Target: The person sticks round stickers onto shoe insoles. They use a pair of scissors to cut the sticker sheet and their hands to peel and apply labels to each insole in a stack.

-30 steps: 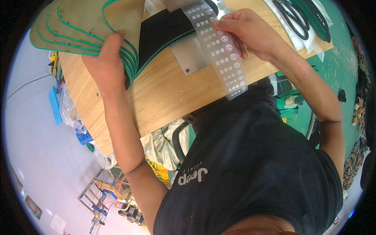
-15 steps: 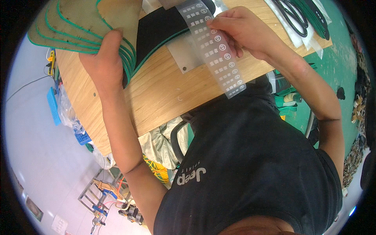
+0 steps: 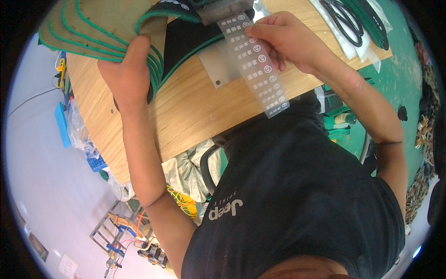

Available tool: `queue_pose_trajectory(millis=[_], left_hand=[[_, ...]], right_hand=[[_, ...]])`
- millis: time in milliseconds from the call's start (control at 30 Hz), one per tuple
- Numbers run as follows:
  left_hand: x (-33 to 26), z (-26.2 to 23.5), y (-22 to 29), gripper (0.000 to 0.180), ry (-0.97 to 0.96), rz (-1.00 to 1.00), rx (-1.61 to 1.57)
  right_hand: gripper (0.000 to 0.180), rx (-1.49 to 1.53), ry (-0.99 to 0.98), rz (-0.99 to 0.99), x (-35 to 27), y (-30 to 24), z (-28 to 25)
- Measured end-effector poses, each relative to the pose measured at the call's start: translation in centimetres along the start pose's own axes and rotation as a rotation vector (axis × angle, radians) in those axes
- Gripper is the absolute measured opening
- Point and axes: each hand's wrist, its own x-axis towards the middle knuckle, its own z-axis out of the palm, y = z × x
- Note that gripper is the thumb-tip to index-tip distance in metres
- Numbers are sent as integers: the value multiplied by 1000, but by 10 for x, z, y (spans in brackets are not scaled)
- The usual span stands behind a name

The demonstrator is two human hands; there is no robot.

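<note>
My left hand (image 3: 127, 76) is closed around the edge of a fanned stack of flat tan mesh pieces with green binding (image 3: 86, 35), thumb on top. One black piece with green edging (image 3: 186, 49) extends from the stack to the right across the table. Above it, another piece curls over, showing a black face with a pale mark (image 3: 174, 5). My right hand (image 3: 290, 42) pinches a translucent strip of printed transfer labels (image 3: 260, 69) between thumb and fingers; the strip's lower end hangs past the table edge. What these fingers do underneath is partly hidden.
A dark grey block (image 3: 225, 10) stands at the far edge of view. On the wooden table (image 3: 186, 121) lies a translucent plate with a hole (image 3: 216, 69). Black cords (image 3: 344, 23) and green-edged straps (image 3: 367, 21) lie at far right. A chair arm (image 3: 206, 169) is below the table.
A green-edged piece has curled over at the far end, exposing its black marked face near the grey block. My left hand has shifted slightly right; my right hand keeps its pinch on the strip.
</note>
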Motion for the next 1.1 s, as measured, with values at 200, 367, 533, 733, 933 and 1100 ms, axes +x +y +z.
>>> queue_pose_trajectory(millis=[200,367,533,733,933,1100], left_hand=[[-2,-6,3,35,-250,-95,292],[-5,14,12,53,-522,122,605],[-5,17,3,60,-464,177,640],[-8,16,15,53,-478,91,860],[-10,13,17,53,-474,29,698],[-7,8,12,26,-293,64,485]], right_hand=[[33,38,-50,5,-2,-4,1],[33,57,-62,-27,-3,-1,-1],[32,81,-22,-30,-13,-8,-4],[30,106,-35,-140,-15,5,-10],[26,424,37,-203,-12,21,-29],[26,442,6,-179,11,17,-25]])
